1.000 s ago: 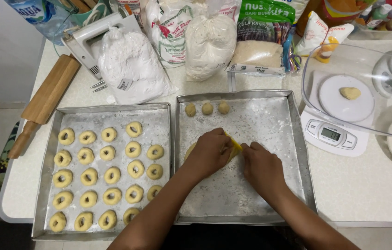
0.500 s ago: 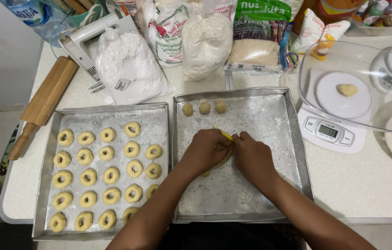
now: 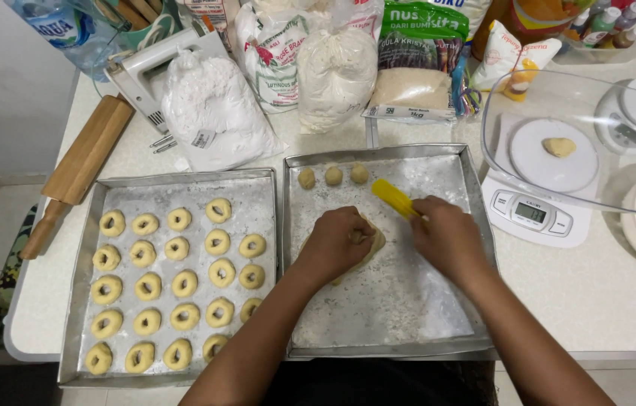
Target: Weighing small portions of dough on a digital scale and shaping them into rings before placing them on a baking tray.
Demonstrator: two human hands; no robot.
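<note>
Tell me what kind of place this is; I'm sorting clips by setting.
Probably a home kitchen counter set up for baking: bags of flour, a rolling pin, a scale and a tray of dough rings.

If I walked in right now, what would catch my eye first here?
Probably the left tray, filled with neat rows of ring-shaped dough pieces. Next, on the floured right tray, the left hand presses a lump of dough while the right hand holds a yellow tool. Three small dough balls sit at that tray's far edge.
</note>
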